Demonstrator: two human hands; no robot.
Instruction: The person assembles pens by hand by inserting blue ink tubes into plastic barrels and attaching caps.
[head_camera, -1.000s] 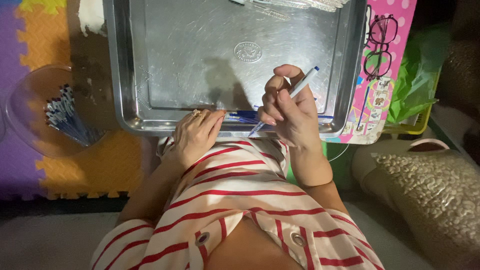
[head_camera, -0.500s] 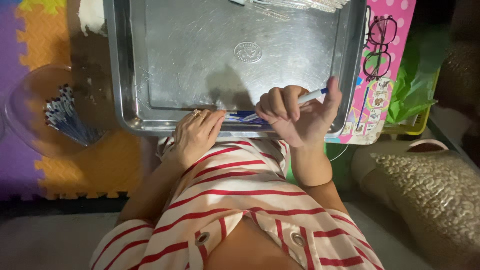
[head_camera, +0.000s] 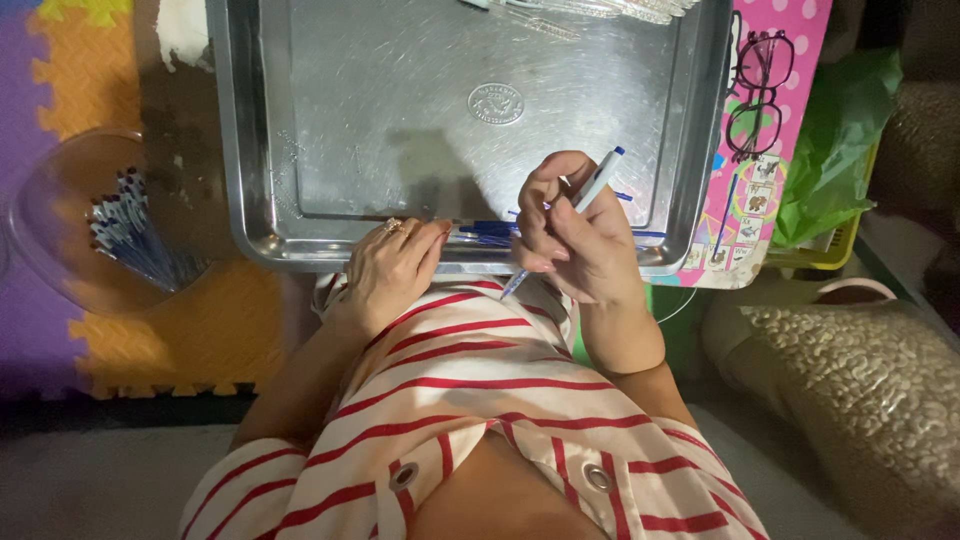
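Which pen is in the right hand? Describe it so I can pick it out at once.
Start at the big steel tray. At its near rim the right hand holds a slim white pen with a blue cap end, tilted up. Unlike the blue parts lying flat on the tray, it is raised and whole.

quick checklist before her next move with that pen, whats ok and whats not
1. Right hand grips the pen: ok.
2. Pen over the tray, clear of its floor: ok.
3. Left hand rests on the tray's near rim: ok.
4. Blue parts by the near rim within reach: ok.
5. Bowl of pen parts on the left, upright: ok.
6. Pen fully assembled: cannot tell.
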